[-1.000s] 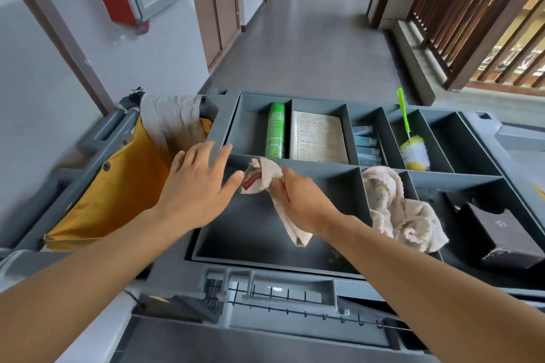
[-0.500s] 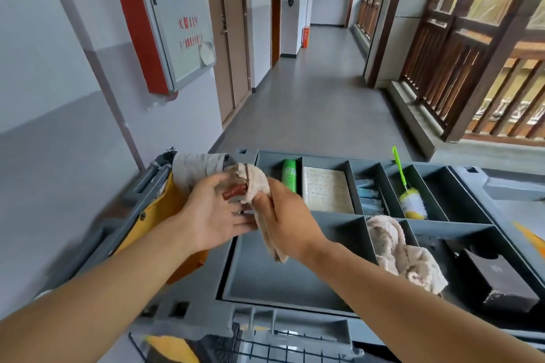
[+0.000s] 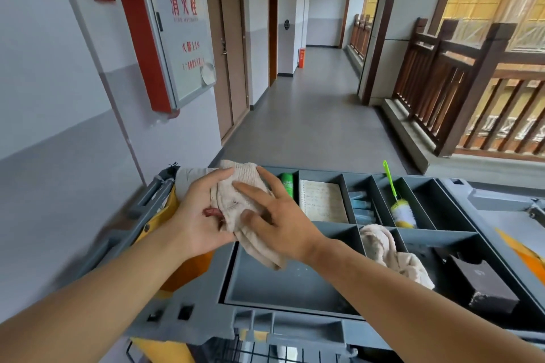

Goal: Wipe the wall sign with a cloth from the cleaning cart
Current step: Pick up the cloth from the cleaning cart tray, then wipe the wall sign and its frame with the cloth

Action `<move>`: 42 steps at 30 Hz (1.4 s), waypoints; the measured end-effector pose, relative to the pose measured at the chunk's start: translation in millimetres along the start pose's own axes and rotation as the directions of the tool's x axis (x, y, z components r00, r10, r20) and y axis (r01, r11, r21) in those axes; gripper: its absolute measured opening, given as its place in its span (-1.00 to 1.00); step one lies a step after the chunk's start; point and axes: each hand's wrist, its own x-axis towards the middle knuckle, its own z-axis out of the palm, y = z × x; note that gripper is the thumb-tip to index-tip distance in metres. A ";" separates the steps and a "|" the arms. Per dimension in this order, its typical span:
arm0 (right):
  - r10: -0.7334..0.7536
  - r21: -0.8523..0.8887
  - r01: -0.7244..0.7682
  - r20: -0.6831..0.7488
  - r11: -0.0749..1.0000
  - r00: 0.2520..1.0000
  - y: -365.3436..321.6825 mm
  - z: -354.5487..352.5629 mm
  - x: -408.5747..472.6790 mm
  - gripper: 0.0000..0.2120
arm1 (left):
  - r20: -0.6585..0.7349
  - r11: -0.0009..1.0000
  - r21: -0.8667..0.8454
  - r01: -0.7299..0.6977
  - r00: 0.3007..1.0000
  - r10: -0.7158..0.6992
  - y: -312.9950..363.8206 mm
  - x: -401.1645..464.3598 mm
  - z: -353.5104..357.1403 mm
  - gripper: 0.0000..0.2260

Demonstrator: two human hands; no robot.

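Note:
A beige cloth [image 3: 236, 203] with a small red tag sits between both my hands, above the left end of the grey cleaning cart [image 3: 295, 298]. My left hand [image 3: 200, 215] cups it from below and the left. My right hand [image 3: 274, 221] lies flat on top with fingers spread, pressing it down. The cloth's tail hangs over the large front tray. The wall sign [image 3: 182, 23], a white panel with red characters in a red frame, hangs on the left wall, up and beyond my hands.
The cart's compartments hold a green spray can [image 3: 286, 183], a notebook [image 3: 323, 200], a green-handled brush [image 3: 398, 203], a second beige cloth [image 3: 392, 253] and a dark box [image 3: 486, 286]. A yellow bag [image 3: 180, 268] hangs at the cart's left. Corridor floor ahead; wooden railing [image 3: 442, 91] on the right.
My view has tilted up from the cart to the corridor and the wall sign. The cloth came up out of the tray, and both hands closed around it, the right now flat on top.

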 end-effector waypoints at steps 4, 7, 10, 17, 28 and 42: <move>-0.103 -0.066 0.104 0.023 0.992 0.994 -14.7 1.6 1.5 -0.50 | -0.058 0.995 0.093 -0.032 0.998 0.037 5.0 -21.1 -0.9 -0.57; -0.203 -0.188 0.206 0.040 0.960 0.978 -26.7 6.7 5.9 -0.51 | -0.149 0.968 0.234 -0.090 0.981 0.127 13.0 -43.3 4.0 -0.54; -0.308 -0.235 0.315 0.069 0.919 0.949 -44.5 16.8 13.9 -0.51 | -0.277 0.921 0.351 -0.166 0.922 0.272 20.7 -74.8 12.4 -0.60; -0.524 -0.142 0.535 0.111 0.833 0.844 -115.9 36.8 26.0 -0.37 | -0.666 0.799 0.571 -0.189 0.463 0.585 35.2 -193.0 31.9 -0.75; -0.695 0.367 0.658 -0.041 0.657 0.717 -315.4 73.5 33.5 -0.59 | -0.640 0.655 0.756 -0.012 -0.226 0.735 28.5 -438.2 49.8 -0.66; -0.633 0.897 0.275 0.007 0.347 0.774 -605.5 142.8 -34.6 -0.53 | -0.211 0.461 0.781 0.420 -0.518 0.829 -5.1 -713.9 87.9 -0.52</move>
